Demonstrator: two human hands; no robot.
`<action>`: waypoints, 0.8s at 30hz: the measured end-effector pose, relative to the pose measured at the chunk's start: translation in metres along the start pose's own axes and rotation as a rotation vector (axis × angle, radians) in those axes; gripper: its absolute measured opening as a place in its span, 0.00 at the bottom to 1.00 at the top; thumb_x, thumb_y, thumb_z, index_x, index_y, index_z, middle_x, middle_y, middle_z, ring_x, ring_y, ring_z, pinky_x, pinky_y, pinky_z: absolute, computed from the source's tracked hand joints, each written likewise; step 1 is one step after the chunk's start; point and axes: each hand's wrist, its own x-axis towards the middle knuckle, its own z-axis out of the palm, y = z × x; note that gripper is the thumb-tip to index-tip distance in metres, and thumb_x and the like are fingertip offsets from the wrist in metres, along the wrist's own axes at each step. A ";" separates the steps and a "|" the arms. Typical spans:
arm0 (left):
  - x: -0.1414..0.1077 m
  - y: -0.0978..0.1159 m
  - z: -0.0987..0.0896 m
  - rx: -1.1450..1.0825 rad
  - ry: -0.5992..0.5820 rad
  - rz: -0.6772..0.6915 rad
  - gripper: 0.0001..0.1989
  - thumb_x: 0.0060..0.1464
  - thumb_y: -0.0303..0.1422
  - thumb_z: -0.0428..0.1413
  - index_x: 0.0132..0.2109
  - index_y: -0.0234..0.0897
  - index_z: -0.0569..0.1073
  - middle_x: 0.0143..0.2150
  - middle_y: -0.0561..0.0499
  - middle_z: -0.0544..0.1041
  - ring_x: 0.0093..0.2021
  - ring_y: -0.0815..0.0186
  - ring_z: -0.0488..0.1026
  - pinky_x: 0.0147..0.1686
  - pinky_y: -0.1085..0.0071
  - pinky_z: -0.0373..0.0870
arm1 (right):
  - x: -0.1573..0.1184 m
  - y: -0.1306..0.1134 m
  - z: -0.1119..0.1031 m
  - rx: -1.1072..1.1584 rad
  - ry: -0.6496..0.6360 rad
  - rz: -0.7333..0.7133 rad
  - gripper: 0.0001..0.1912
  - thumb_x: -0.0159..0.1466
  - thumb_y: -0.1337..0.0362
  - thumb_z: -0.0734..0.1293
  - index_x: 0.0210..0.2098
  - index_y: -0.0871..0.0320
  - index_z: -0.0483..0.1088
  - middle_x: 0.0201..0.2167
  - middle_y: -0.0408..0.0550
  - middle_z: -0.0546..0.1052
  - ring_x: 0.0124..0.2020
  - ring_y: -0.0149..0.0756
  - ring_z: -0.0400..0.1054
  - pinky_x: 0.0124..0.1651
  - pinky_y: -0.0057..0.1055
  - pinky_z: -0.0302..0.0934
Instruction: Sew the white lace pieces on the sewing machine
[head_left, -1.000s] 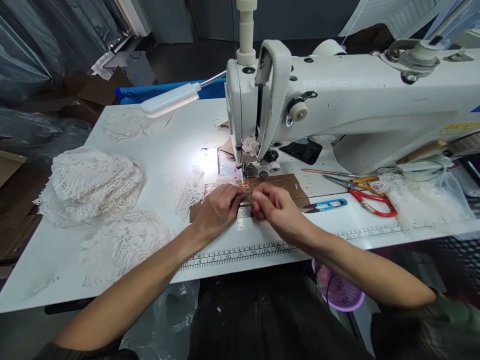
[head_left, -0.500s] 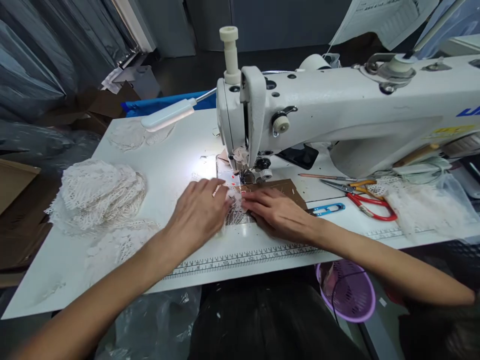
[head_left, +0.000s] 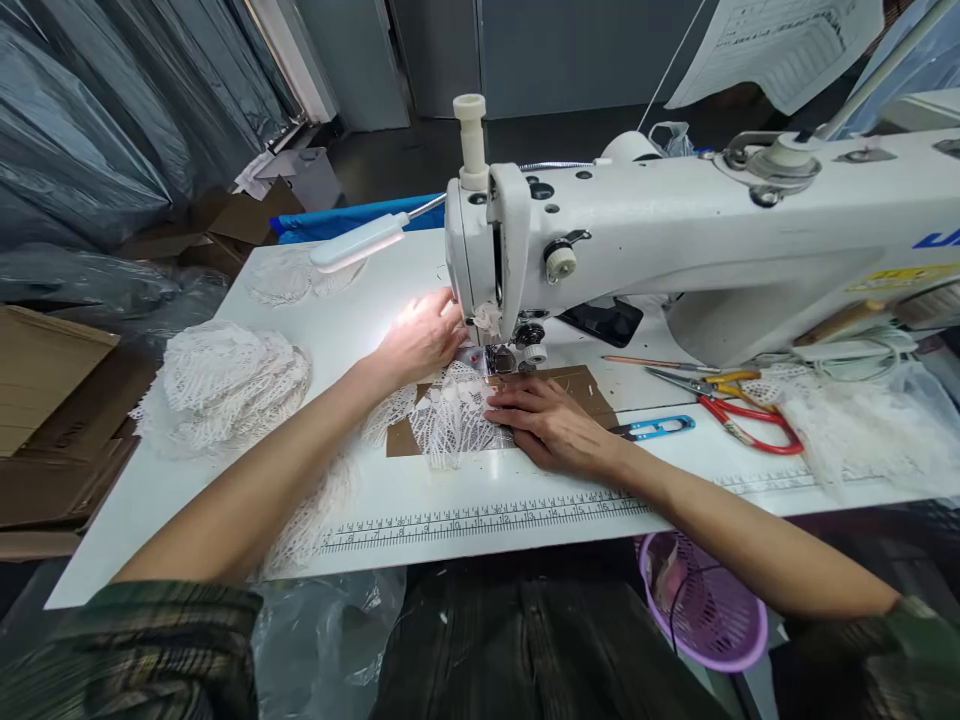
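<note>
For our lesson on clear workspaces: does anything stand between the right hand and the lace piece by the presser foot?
Nothing visible does: the right hand lies palm-down, its fingers at the lace piece's right edge. The blue snips lie right of the hand, not between them.

An industrial sewing machine dominates a worktable in a sewing workshop. Lace pieces lie stacked at left, near cardboard boxes.
</note>
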 end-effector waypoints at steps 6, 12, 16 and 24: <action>-0.051 0.029 -0.028 0.048 -0.168 -0.108 0.16 0.60 0.44 0.51 0.31 0.37 0.70 0.31 0.48 0.70 0.31 0.61 0.68 0.31 0.65 0.65 | 0.002 -0.001 -0.002 0.025 -0.006 0.015 0.18 0.66 0.71 0.62 0.54 0.57 0.74 0.57 0.52 0.74 0.59 0.48 0.62 0.58 0.51 0.60; -0.050 0.045 -0.026 -0.333 -0.240 -0.271 0.12 0.64 0.42 0.48 0.36 0.39 0.64 0.22 0.56 0.67 0.21 0.67 0.64 0.21 0.71 0.58 | 0.003 -0.008 -0.007 -0.021 -0.086 0.039 0.21 0.67 0.71 0.60 0.58 0.58 0.70 0.60 0.53 0.71 0.60 0.49 0.60 0.58 0.52 0.58; -0.031 0.025 -0.012 -0.318 -0.183 -0.226 0.13 0.59 0.41 0.57 0.44 0.38 0.66 0.34 0.49 0.76 0.24 0.66 0.70 0.22 0.70 0.61 | 0.006 -0.032 -0.004 -0.119 -0.134 0.130 0.24 0.65 0.72 0.60 0.60 0.61 0.67 0.62 0.57 0.69 0.60 0.54 0.59 0.57 0.57 0.58; -0.046 0.010 -0.028 0.136 -0.023 0.106 0.23 0.53 0.39 0.64 0.52 0.34 0.68 0.50 0.38 0.75 0.42 0.53 0.75 0.35 0.60 0.72 | 0.005 -0.015 -0.011 0.072 -0.024 0.111 0.23 0.67 0.69 0.59 0.61 0.59 0.66 0.60 0.57 0.69 0.59 0.49 0.63 0.59 0.54 0.61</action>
